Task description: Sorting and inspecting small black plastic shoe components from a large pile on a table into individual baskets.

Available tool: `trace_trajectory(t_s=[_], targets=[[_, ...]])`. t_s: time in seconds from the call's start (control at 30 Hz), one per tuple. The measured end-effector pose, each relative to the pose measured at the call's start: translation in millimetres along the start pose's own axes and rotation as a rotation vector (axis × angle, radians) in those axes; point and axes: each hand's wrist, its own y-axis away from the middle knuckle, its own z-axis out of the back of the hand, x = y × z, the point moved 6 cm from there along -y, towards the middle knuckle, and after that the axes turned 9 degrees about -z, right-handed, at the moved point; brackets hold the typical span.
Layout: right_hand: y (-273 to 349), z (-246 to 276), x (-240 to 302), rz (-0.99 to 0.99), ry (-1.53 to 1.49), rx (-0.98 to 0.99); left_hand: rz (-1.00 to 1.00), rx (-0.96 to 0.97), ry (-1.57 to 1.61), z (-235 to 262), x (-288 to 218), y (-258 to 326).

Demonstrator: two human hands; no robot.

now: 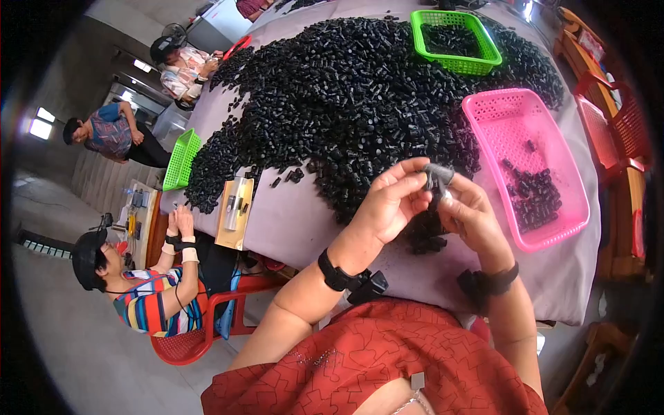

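A cloth-covered table (287, 218) is filling most of the view, and a broad heap (332, 90) of small black parts is spreading over much of its top. A pink basket (512, 128) is lying on the cloth to the right, and a smaller green basket (456, 67) is sitting at the heap's far side, holding some dark parts. The left hand (380, 204) is bending its fingers, thumb and forefinger drawn together; the right hand (477, 207) is half curled, closing toward it. A modest batch (536, 200) of parts is lying in the pink basket's near end, leaving much of its floor bare. Far more parts are lying loose, so most of the work seems left. Both hands are gripping a small dark piece (434, 197) between their fingertips, above the heap's near edge; its exact shape is not showing clearly.
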Motion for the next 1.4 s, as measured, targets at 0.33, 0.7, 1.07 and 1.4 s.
trace_trajectory(t_s=[0.33, 0.7, 1.07, 1.4], targets=[[0, 46, -25, 0.2, -0.272, -0.62, -0.173, 0.376, -0.626, -115, 42, -48], [-8, 41, -9, 0.104, 0.013, -0.31, -0.315, -0.046, -0.893, -8, -64, 6], [-4, 29, -14, 0.048, 0.006, -0.229, -0.527, -0.076, -1.634, 18, -60, 14], [-3, 17, -6, 0.025, 0.035, -0.196, -0.643, 0.007, -1.719, 22, -53, 2]])
